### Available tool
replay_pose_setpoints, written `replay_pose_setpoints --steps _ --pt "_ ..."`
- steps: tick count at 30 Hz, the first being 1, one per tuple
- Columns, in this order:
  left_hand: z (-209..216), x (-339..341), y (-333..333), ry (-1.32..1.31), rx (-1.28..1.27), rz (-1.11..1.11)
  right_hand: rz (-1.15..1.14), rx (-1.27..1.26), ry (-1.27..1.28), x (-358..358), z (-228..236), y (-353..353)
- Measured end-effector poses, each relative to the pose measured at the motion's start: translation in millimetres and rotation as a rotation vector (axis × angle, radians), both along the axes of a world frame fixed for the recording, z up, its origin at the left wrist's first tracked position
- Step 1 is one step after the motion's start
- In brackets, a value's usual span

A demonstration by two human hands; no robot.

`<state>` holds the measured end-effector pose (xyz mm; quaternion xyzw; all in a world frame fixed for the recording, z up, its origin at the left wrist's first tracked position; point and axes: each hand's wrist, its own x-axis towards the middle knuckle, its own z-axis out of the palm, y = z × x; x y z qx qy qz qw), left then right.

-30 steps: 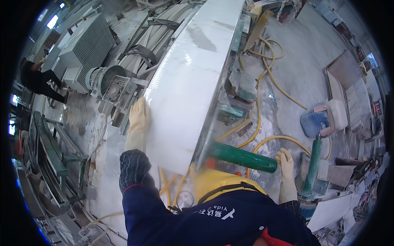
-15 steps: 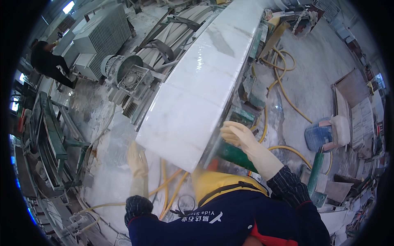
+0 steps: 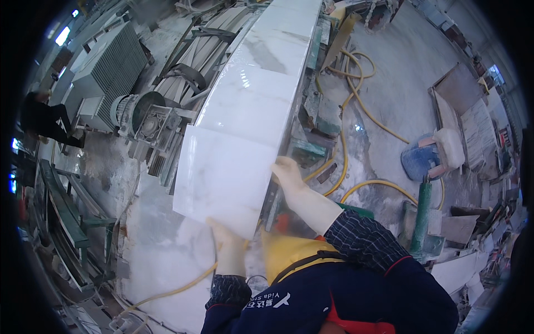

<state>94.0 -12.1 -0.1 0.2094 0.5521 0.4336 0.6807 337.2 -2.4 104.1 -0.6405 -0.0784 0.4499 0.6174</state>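
The nearest polished white stone tile [image 3: 225, 172] lies at the near end of a long machine bed, turned askew to the row behind it. My left hand [image 3: 227, 238], in a pale glove, grips its near edge, the fingers out of sight under the tile. On the right edge, my gloved right hand [image 3: 290, 177] has its fingers bent around the side. Beyond it, more white tiles [image 3: 253, 89] with grey veining run away along the bed. A yellow apron [image 3: 295, 250] covers my front.
A dusty motor [image 3: 147, 125] stands left of the bed, near a stack of slabs [image 3: 114, 61]. Far left is another person [image 3: 47, 119] in dark clothes. Yellow hoses [image 3: 345, 139] loop over the floor at right, towards a blue barrel [image 3: 420, 158] and a green post [image 3: 423, 214].
Both hands have come onto the near tile; the left moved in from beside it to its near edge. That tile has turned and stands out from the row. The view has shifted.
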Motion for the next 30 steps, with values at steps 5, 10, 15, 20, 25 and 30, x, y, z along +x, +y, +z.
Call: replay_pose_setpoints --steps 5,10,15,20,25,30 --pt "44.1 13.9 10.3 -0.055 -0.115 0.167 0.261 0.187 0.349 -8.2 13.2 -0.1" --pt "41.6 1.4 -0.9 -0.072 -0.023 0.050 0.358 0.123 0.026 -7.6 50.0 -42.4" --pt "101.3 19.4 -13.2 -0.047 0.115 -0.201 0.276 0.363 0.135 27.9 82.2 -159.1" --pt "146.5 126.7 -32.6 0.220 0.259 -0.587 0.042 0.418 0.310 67.2 83.7 -317.5" --pt "154.7 261.0 -146.0 0.510 0.520 -1.138 -0.443 0.294 0.419 27.0 82.9 -487.4" --pt "130.9 356.3 -308.7 0.279 0.382 -1.648 -0.865 0.103 0.275 -50.4 108.5 -609.8"
